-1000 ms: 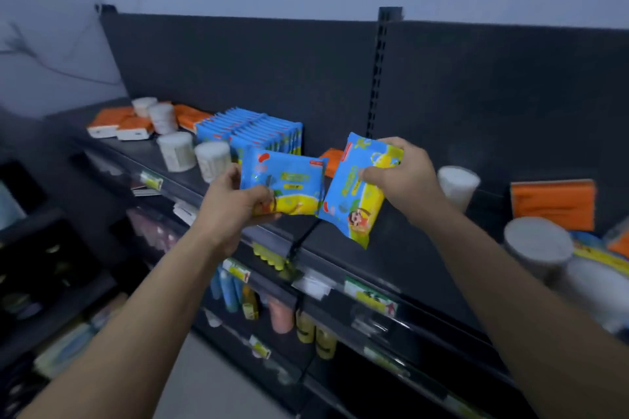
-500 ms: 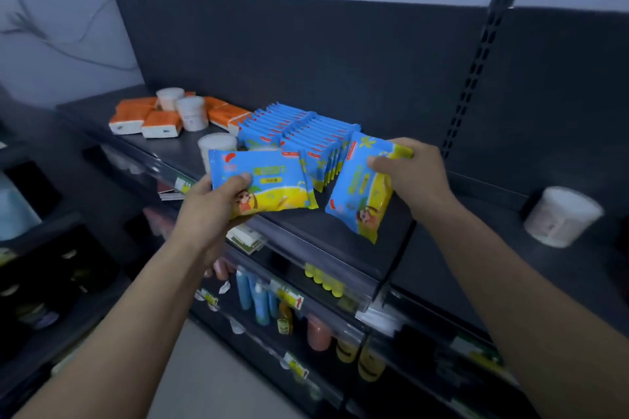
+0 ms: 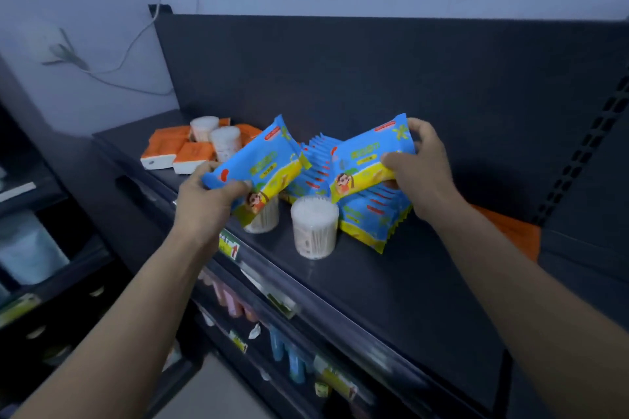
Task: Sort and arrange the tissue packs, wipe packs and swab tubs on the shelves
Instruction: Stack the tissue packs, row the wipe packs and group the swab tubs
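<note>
Wipe packs in hand: two, one per hand, above the top shelf (image 3: pixel 374 282).
Left hand (image 3: pixel 207 201): fingers and thumb pinch the lower-left corner of the left wipe pack (image 3: pixel 262 163), which is tilted.
Right hand (image 3: pixel 422 170): thumb on the face, fingers curled over the right edge of the right wipe pack (image 3: pixel 366 160).
Shelved wipe row (image 3: pixel 371 218): upright behind both held packs; count unclear.
Swab tubs: four. Front tub (image 3: pixel 315 226), half-hidden tub (image 3: pixel 263 218), and two back tubs (image 3: pixel 225 143) among the orange tissue packs (image 3: pixel 163 150).

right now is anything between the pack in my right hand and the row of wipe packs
Nothing visible. The wipe pack in the right hand is held just over the row of wipe packs; the swab tub stands beside it.
</note>
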The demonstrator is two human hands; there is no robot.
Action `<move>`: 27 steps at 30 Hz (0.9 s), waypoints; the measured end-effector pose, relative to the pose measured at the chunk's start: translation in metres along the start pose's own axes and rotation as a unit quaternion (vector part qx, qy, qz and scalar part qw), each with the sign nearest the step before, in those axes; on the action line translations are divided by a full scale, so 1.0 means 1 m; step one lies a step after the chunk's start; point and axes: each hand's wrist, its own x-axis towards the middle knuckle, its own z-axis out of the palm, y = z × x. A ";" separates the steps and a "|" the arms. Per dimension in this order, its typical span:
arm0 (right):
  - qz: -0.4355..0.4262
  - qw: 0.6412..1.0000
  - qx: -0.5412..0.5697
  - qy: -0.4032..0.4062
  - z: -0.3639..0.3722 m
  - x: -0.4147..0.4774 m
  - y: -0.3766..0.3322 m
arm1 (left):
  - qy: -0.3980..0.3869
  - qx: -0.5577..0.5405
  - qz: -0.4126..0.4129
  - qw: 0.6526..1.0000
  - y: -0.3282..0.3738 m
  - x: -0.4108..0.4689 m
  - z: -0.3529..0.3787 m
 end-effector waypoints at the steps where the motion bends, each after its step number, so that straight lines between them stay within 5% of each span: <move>1: 0.002 1.000 -0.003 -0.004 0.002 0.003 0.000 | -0.010 0.007 0.005 1.000 -0.003 0.009 0.002; 8: 0.069 0.995 -0.034 0.058 0.030 0.018 0.006 | -0.148 0.076 0.011 0.986 -0.024 0.073 0.013; 17: 0.123 0.977 -0.023 0.171 0.067 0.001 0.013 | -0.321 0.194 0.066 0.925 -0.039 0.123 0.003; 27: 0.127 0.973 -0.014 0.192 0.069 -0.016 0.012 | -0.304 0.317 0.158 0.884 -0.047 0.150 -0.019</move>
